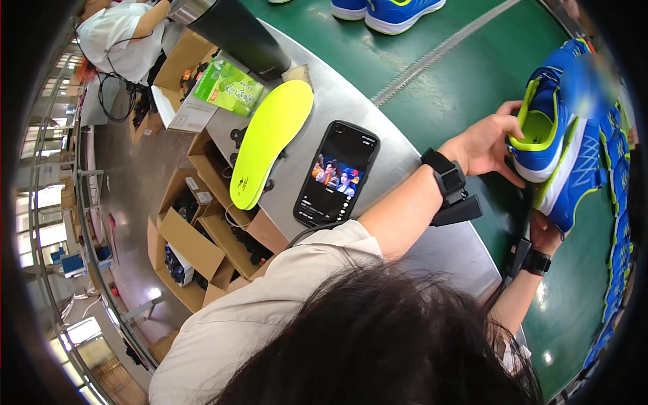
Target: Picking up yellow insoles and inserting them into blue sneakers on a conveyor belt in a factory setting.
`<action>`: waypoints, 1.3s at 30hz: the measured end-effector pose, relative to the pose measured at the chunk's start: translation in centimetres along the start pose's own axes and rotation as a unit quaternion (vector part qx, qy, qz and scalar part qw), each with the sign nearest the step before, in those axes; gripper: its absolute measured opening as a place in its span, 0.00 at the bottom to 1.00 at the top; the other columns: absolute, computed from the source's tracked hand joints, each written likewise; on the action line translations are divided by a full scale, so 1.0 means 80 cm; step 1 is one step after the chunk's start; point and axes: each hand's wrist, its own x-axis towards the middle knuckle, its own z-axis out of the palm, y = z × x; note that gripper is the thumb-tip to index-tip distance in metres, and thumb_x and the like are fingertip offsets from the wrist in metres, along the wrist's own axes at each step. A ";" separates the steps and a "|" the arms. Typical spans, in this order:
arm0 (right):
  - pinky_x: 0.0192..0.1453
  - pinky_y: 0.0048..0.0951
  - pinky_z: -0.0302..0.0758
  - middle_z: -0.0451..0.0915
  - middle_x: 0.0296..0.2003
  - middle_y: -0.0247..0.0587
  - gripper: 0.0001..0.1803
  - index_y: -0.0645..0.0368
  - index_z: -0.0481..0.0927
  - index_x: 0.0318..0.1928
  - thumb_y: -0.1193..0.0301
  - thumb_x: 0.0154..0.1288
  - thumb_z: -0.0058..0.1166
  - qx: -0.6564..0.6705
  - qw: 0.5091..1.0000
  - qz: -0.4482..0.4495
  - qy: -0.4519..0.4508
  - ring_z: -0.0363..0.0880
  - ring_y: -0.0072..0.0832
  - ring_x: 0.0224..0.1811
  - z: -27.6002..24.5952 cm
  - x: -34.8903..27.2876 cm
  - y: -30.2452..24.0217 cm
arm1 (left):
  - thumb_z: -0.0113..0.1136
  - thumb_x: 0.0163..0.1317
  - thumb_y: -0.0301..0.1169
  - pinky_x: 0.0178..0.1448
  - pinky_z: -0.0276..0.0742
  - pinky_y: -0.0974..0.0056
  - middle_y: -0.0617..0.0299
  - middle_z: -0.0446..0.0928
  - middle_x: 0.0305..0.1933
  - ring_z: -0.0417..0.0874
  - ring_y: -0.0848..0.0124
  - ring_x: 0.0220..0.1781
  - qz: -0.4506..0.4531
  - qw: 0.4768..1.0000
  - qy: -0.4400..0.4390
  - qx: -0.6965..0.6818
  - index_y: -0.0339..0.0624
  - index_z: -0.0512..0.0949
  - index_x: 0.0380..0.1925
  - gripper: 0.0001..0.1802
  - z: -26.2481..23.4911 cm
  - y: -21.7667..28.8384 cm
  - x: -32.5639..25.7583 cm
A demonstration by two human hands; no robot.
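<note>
Two blue sneakers with lime trim and white soles are side by side at the right, over the green surface. My left hand (487, 140) is closed on the heel end of the nearer-left sneaker (533, 158), thumb and fingers on either side of its collar. Below it, my right hand (544, 233) grips the heel end of the other sneaker (576, 189), most of its fingers hidden behind the shoe. A round blurred patch covers part of the upper shoe area. Both wrists wear black bands with small devices.
On the metal ledge (398, 145) lie a lit phone (337, 174) and neon yellow insoles (277, 138). A green carton (228, 86) and black tumbler (236, 37) stand behind. Open cardboard boxes (192, 239) are at left. More sneakers (401, 13) rest on the green surface (466, 74); others line the right.
</note>
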 end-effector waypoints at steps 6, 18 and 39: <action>0.55 0.33 0.73 0.77 0.50 0.37 0.20 0.50 0.75 0.55 0.64 0.63 0.51 -0.178 0.913 -0.048 0.363 0.74 0.30 0.54 0.054 0.017 0.023 | 0.54 0.46 0.21 0.63 0.72 0.47 0.55 0.61 0.63 0.68 0.58 0.64 0.142 0.977 0.051 0.153 0.51 0.57 0.68 0.44 -0.022 -0.005 0.006; 0.56 0.30 0.76 0.69 0.60 0.41 0.41 0.58 0.64 0.67 0.80 0.49 0.62 -0.466 0.772 -0.313 0.298 0.71 0.30 0.58 0.125 0.031 0.006 | 0.54 0.41 0.14 0.69 0.64 0.64 0.59 0.61 0.64 0.65 0.65 0.67 0.399 0.739 0.170 0.516 0.48 0.68 0.63 0.42 -0.025 -0.005 0.010; 0.42 0.19 0.68 0.81 0.43 0.32 0.14 0.59 0.82 0.48 0.65 0.66 0.58 -0.556 0.750 -0.111 0.339 0.76 0.17 0.44 0.099 0.022 -0.001 | 0.53 0.65 0.47 0.69 0.52 0.53 0.50 0.62 0.63 0.57 0.53 0.64 0.251 0.715 0.371 0.537 0.49 0.80 0.52 0.22 -0.037 -0.029 0.025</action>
